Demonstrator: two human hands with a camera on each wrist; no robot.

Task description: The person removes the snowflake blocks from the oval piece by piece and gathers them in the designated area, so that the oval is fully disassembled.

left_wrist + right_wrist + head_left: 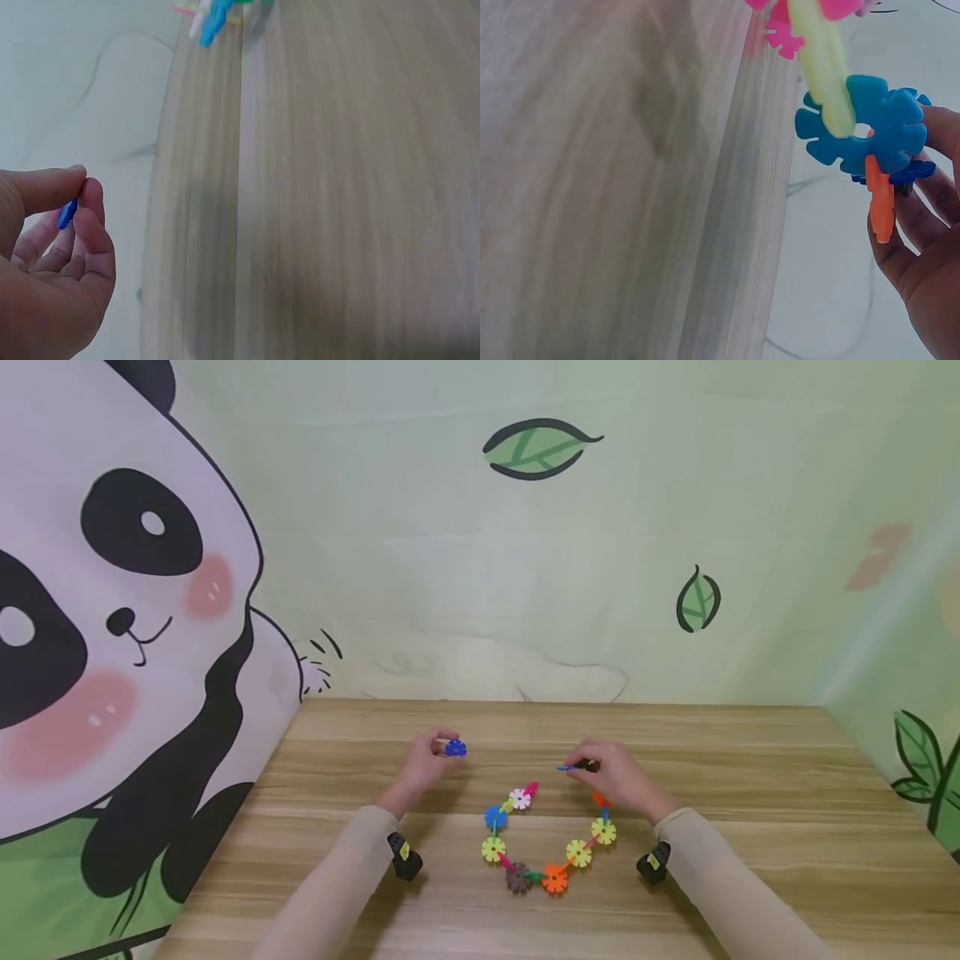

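Observation:
My left hand point(429, 762) pinches a dark blue notched plastic disc point(456, 748) between thumb and fingers, raised over the table's far part. Between the fingers of my right hand point(611, 770) is a blue notched disc point(564, 768), seen edge-on, with a black piece point(590, 766) right beside it. Linked discs in several colours form a chain, curved like a U, with a brown disc point(517, 877) at its near side. A pink disc point(532, 788) ends it on the left. On the right, an orange disc point(881, 199) lies close to my right hand, which partly hides that end.
The chain lies on a wooden table point(787, 827) between my forearms. Behind the table's far edge hangs a pale green backdrop point(420, 527) with a panda and leaves. Each wrist wears a small black camera point(406, 857).

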